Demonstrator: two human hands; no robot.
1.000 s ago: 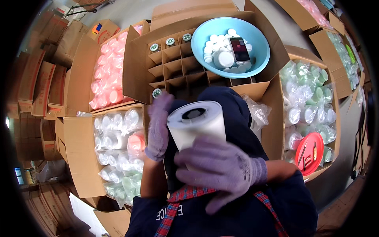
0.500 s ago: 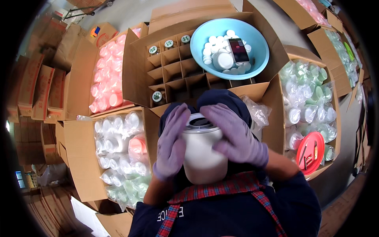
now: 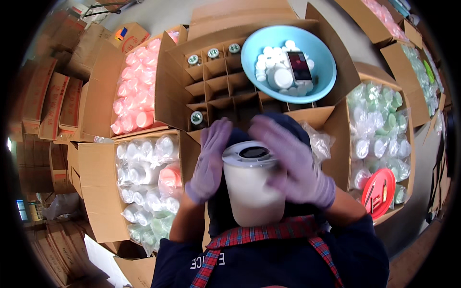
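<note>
A white, rounded canister (image 3: 254,192) stands upright in my lap, against the plaid apron edge. Its pale flanged top (image 3: 231,157) has a dark round middle. My left hand (image 3: 211,161), in a pale purple glove, is at the canister's left side with its fingers stretched up and apart from the thumb. On the other side my right hand (image 3: 293,165), gloved alike and smeared by motion, slants over the right edge of the top with long, straight fingers. Neither hand is wrapped round the canister; whether the right palm touches it I cannot tell.
Ahead stands a divided carton (image 3: 211,89) with several green-topped jars. A blue basin (image 3: 329,72) on it holds white caps and a phone (image 3: 299,66). Cartons of bagged pink cups (image 3: 137,86), white cups (image 3: 139,175) and green cups (image 3: 372,115) flank me. A red tray (image 3: 390,177) lies at right.
Both hands have drawn back from the canister's top and spread wider apart. More of the flanged top shows now. The view has shifted slightly.
</note>
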